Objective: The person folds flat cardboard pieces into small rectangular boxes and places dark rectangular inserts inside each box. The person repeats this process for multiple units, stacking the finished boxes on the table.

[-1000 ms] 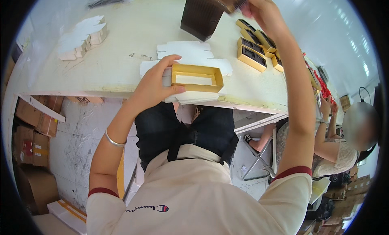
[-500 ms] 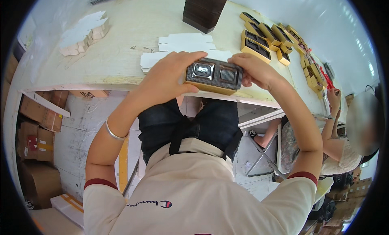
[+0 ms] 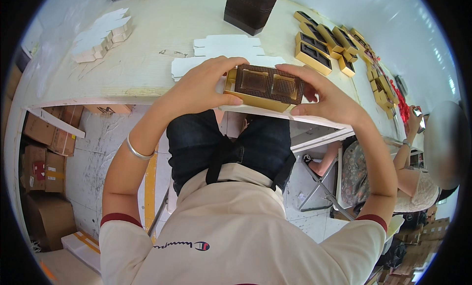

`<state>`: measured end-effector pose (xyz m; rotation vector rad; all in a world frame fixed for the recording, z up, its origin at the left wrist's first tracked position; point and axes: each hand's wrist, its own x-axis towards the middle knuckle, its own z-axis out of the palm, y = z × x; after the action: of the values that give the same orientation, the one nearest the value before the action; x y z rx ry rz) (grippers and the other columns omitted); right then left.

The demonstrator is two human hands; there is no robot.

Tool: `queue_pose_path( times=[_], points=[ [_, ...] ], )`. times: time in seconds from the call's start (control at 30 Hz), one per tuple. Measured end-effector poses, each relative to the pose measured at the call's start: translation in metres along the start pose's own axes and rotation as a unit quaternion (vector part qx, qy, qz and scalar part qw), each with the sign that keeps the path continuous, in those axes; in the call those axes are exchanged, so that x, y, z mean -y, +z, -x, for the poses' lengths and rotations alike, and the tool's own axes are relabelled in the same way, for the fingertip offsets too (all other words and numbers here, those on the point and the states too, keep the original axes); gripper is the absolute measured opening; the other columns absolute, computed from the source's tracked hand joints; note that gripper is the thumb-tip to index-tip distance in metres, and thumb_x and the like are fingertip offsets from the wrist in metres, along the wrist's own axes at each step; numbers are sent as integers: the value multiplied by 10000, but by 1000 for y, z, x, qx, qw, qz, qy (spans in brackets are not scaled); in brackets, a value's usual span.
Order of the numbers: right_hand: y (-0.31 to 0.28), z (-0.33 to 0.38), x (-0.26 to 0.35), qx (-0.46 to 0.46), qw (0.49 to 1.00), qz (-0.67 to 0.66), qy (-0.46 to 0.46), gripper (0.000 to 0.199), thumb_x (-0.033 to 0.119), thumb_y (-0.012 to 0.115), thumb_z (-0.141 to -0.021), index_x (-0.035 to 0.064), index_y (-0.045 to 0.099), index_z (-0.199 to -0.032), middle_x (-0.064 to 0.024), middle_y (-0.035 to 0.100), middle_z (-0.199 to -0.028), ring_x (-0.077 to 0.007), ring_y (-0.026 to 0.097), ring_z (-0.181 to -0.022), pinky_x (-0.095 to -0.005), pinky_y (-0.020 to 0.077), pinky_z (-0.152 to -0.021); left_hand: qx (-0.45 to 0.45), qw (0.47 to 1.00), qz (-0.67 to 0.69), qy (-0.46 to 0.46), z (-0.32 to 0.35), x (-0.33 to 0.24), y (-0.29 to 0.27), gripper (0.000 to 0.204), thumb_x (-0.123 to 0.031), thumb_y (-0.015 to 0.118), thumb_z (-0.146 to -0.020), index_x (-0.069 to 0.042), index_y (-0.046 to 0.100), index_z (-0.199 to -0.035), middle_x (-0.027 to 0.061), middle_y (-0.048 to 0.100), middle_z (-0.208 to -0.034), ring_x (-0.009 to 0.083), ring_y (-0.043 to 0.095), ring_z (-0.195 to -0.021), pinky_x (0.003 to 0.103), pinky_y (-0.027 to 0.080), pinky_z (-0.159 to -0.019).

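Observation:
Near the table's front edge I hold a small gold box point(image 3: 256, 101) with a dark brown two-compartment plastic tray point(image 3: 269, 83) at its open top. My left hand point(image 3: 206, 86) grips the box's left end, thumb along the front side. My right hand point(image 3: 327, 95) closes round the right end, fingers on the tray and thumb low at the front corner. The tray sits toward the right, and a strip of the box's gold inside shows at the left. Whether the tray is fully seated cannot be made out.
Flat white cartons point(image 3: 228, 46) lie just beyond my hands. A tall stack of brown trays point(image 3: 251, 12) stands behind them. Gold boxes with dark inserts point(image 3: 313, 59) fill the right side. More white cartons point(image 3: 101, 36) lie left. A co-worker's hand point(image 3: 414, 122) is at far right.
The tray has shifted right and tilted against the box, baring the box's left inside. My right hand has moved lower and wrapped round the right end. The co-worker's hand now holds a small shiny thing.

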<state>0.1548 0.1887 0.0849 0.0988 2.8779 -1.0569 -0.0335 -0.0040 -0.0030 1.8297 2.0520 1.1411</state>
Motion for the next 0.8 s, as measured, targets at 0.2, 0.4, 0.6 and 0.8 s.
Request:
queue_pose_path(
  times=[0.2,0.4,0.6,0.8],
  points=[
    [2,3,-7,-99,934,315,-138,643,185,752,-711,105,500,-1297,-138,564,-852,-300,572,-760,-334,480,-703,1,999,11,-35,1,-3,-1,735,-237,770,-717,-143,414,-1354,100,500,-1300,262,507,-1134,388,443,-957],
    [-11,5,-25,-134,977,122,-115,517,293,683,-754,-24,587,-1151,-175,645,-887,-234,608,-714,-295,487,-667,-26,999,-24,-21,1,-1,1,758,-155,771,-705,-192,403,-1366,78,467,-1356,271,467,-1205,414,431,-993],
    [2,-10,-28,-84,996,-7,-5,490,345,639,-800,-19,609,-1126,-154,657,-853,-192,610,-707,-284,482,-664,-30,998,-47,4,1,1,0,769,-105,772,-685,-182,410,-1359,75,480,-1338,259,478,-1193,377,420,-1014],
    [33,-34,-17,-124,950,279,-66,500,481,551,-846,85,604,-1146,-158,641,-690,-313,630,-636,-363,494,-612,70,997,-15,-36,-12,1,-15,660,-46,748,-685,-121,494,-1290,68,542,-1224,251,529,-1079,350,435,-979]
  ],
)
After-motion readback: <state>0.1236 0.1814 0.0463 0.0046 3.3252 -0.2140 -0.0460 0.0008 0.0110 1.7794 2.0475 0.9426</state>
